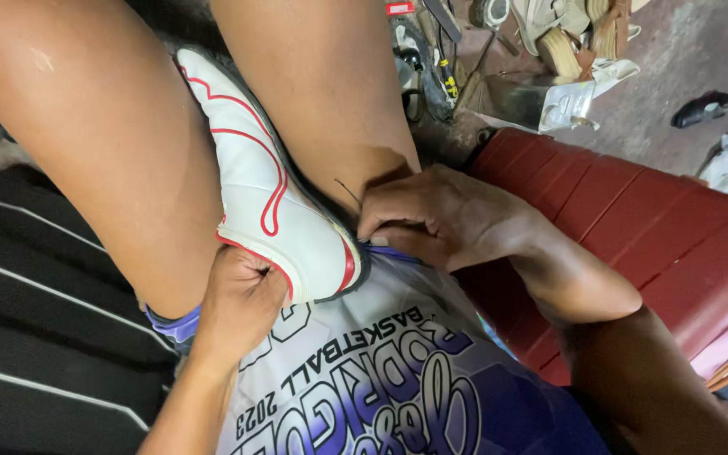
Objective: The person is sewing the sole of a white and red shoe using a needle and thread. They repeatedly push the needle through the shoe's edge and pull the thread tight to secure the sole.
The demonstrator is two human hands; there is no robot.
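Observation:
A white sports shoe (263,181) with red trim lies clamped between my two bare thighs, its heel end toward me. My left hand (242,299) grips the shoe's lower edge from below, fingers curled under it. My right hand (440,215) is pinched at the shoe's heel rim, fingertips closed on something small. A thin dark thread or needle (347,192) sticks up just by those fingertips. I cannot tell exactly what the fingers pinch.
A red ribbed seat (659,227) sits under my right forearm. Tools, shoe parts and sandals (566,42) lie scattered on the floor at the top. A black striped surface (35,312) is at the left. My white and purple printed shirt (381,379) fills the bottom centre.

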